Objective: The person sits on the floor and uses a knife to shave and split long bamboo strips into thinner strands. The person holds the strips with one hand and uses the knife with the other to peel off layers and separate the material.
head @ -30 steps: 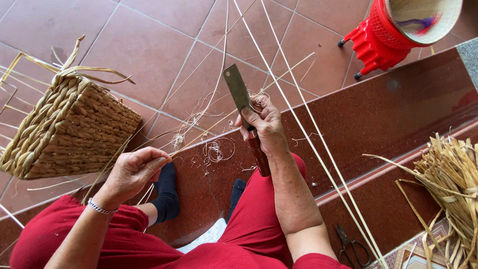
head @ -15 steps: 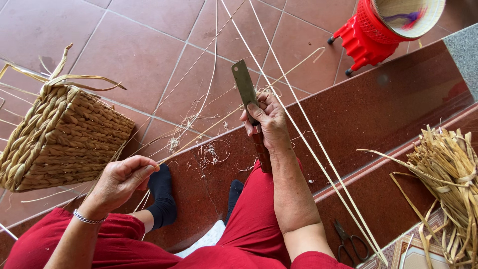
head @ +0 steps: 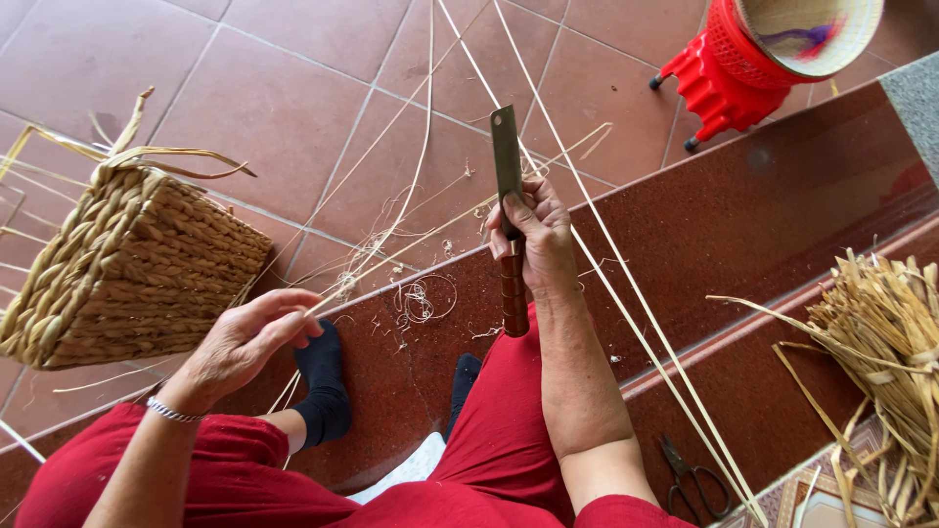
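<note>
The knife [head: 507,166] has a dull metal blade and a ringed wooden handle. Beside it, the basket [head: 127,269] is rough woven straw; the step [head: 782,225] is glossy stone.

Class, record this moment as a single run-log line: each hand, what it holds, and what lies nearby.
right hand: grips knife, blade up | left hand: pinches thin strip | woven basket at left | scissors on step

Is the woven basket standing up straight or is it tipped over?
Tipped. The woven basket leans at a slant on the tiled floor, its rim with loose straw ends pointing up and left, near the left hand.
</note>
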